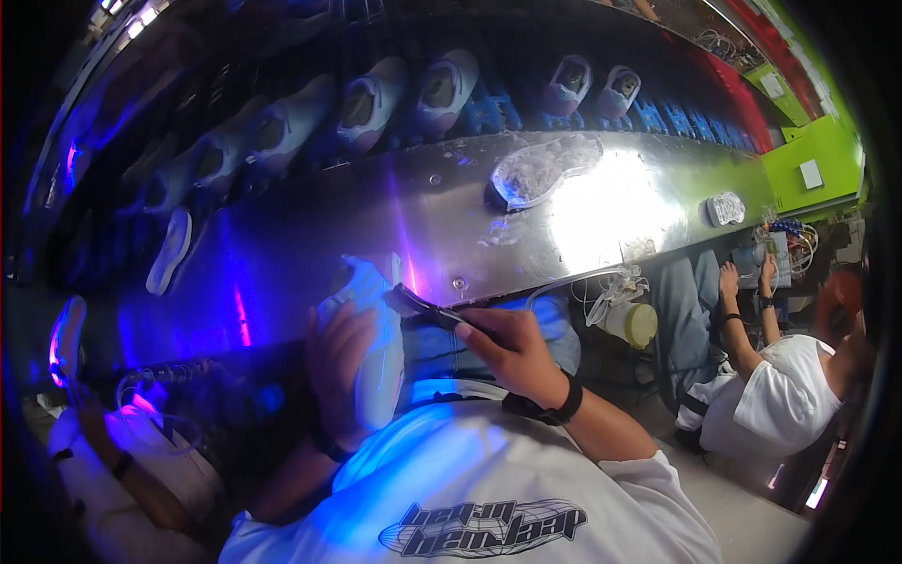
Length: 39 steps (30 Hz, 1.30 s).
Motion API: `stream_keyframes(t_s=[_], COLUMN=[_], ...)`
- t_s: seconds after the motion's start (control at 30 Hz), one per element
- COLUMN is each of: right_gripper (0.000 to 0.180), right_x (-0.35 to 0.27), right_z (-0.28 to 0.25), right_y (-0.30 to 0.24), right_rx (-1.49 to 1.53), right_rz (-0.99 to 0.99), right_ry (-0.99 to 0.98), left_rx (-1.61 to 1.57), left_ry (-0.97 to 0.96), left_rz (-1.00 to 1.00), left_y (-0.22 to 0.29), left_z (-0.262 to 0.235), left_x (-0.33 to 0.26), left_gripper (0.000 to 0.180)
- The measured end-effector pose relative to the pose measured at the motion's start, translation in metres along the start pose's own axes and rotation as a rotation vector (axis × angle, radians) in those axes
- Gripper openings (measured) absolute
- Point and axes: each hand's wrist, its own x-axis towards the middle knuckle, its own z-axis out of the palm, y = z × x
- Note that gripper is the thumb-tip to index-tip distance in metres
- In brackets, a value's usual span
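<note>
**White shoe held and brushed at the edge of the steel bench**

Closest to my camera I see the white printed T-shirt (489,489) of the person who wears the rig, lit blue from the left side. From it both forearms go up toward the bench.

The left hand (340,367) is closed around a white sports shoe (376,348); the fingers wrap its side, and the shoe stands almost upright over the person's lap, its top end just at the near edge of the long shiny steel workbench (376,226). The right hand (512,352), with a black wristband (554,404) on the wrist, grips the handle of a small dark brush (423,305). The head of the brush touches the upper part of the shoe.

On the bench, well apart from the hands, lies a translucent shoe sole (545,169), and farther to the right a small white patterned sole piece (725,208). Behind the bench a row of white shoes (376,99) sits on a dark conveyor with blue holders. Under the bench edge, right of the hands, hangs a pale yellow-green plastic container (634,322) with thin tubes. At the right another person in a white shirt (780,395) sits at the same bench with both hands raised to it.
</note>
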Motion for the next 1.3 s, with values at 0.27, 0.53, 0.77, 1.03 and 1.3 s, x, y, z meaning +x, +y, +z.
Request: stream_keyframes(t_s=[0.27,0.53,0.77,1.03,1.3], right_gripper=[0.028,0.023,0.025,0.024,0.025], right_x=[-0.032,-0.043,-0.045,-0.04,0.006], right_z=[-0.016,-0.013,-0.02,-0.037,-0.06], right_y=[-0.022,-0.021,-0.034,-0.058,-0.065], right_rx=[0.234,0.206,0.066,-0.144,-0.323], right_rz=[0.173,-0.075,-0.267,-0.323,-0.55], right_ry=[-0.133,-0.01,0.082,0.207,0.156], left_rx=[-0.011,0.031,0.034,0.039,-0.073], left_ry=[-0.01,-0.046,0.007,-0.05,-0.06], left_rz=[-0.055,-0.116,-0.129,-0.176,-0.124], left_y=[0.006,0.023,0.033,0.039,0.015], left_z=[0.005,0.002,0.007,0.004,-0.007], left_x=[0.003,0.033,0.056,0.084,0.105], left_gripper=[0.061,0.071,0.073,0.067,0.066])
